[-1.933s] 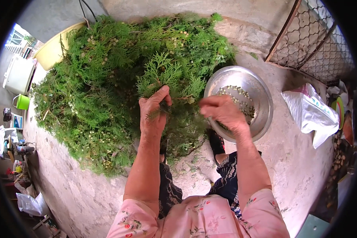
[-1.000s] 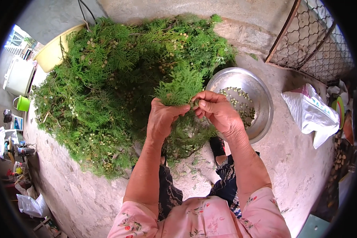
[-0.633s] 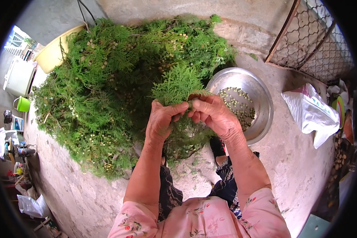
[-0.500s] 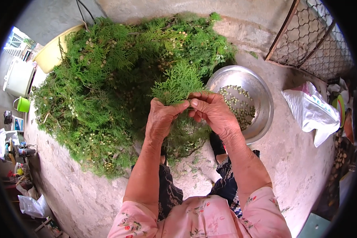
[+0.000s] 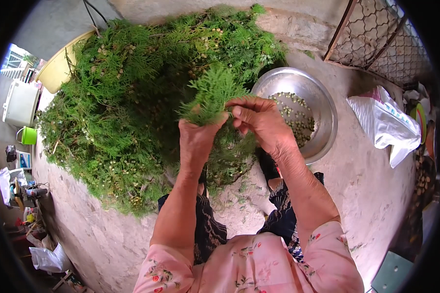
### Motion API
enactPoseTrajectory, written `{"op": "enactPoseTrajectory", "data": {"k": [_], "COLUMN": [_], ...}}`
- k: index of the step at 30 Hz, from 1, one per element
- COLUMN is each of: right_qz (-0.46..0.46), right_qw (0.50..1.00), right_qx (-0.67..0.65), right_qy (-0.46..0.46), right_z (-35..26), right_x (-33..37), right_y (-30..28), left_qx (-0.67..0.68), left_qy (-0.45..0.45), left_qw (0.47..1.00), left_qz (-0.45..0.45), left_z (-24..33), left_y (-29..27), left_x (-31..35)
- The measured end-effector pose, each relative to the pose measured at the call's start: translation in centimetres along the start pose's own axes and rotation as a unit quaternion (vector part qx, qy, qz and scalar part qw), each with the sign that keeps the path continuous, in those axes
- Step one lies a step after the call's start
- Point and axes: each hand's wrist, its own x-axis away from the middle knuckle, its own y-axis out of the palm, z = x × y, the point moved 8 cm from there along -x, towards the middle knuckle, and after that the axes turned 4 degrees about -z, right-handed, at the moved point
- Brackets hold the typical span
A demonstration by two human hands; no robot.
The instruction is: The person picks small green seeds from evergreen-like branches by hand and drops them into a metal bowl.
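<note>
My left hand (image 5: 196, 139) is closed around a feathery green evergreen sprig (image 5: 212, 93), whose flat fronds fan up and away from me. Close on its right, my right hand (image 5: 265, 124) pinches at the sprig's edge with thumb and forefinger. Whether a small cone is between those fingertips is hidden. A wide metal basin (image 5: 330, 117) stands on the floor just beyond my right hand. Small pale-green cones (image 5: 305, 128) lie scattered over its bottom. Beneath and left of my hands spreads a large heap of cut evergreen branches (image 5: 102, 102), dotted with similar cones.
A yellow tub (image 5: 58, 66) leans behind the heap, near a white bin (image 5: 20, 102) and a green bucket (image 5: 29, 136). At right are a white woven sack (image 5: 384, 124) and a wire-mesh panel (image 5: 376, 44). My feet rest on the concrete floor (image 5: 107, 239).
The sprig has turned and tilted in my left hand, its fronds now bunched more upright. Both hands have shifted slightly, with the right hand's fingers still at the sprig's edge.
</note>
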Motion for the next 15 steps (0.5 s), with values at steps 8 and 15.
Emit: {"op": "enactPoseTrajectory", "data": {"k": [8,15], "right_qz": [0.231,0.341], "right_qw": [0.943,0.856], "right_qx": [0.228,0.36], "right_qy": [-0.079,-0.144], "right_z": [-2.7,-4.2], "right_x": [2.1,5.3], "right_y": [-10.6,-16.8], "left_qx": [0.312,0.392], "left_qy": [-0.053,-0.013], "left_qw": [0.948,0.915], "left_qz": [0.017,-0.092], "left_z": [-0.4,1.8], "left_y": [-4.7,-6.7], "left_x": [-1.0,-0.9]}}
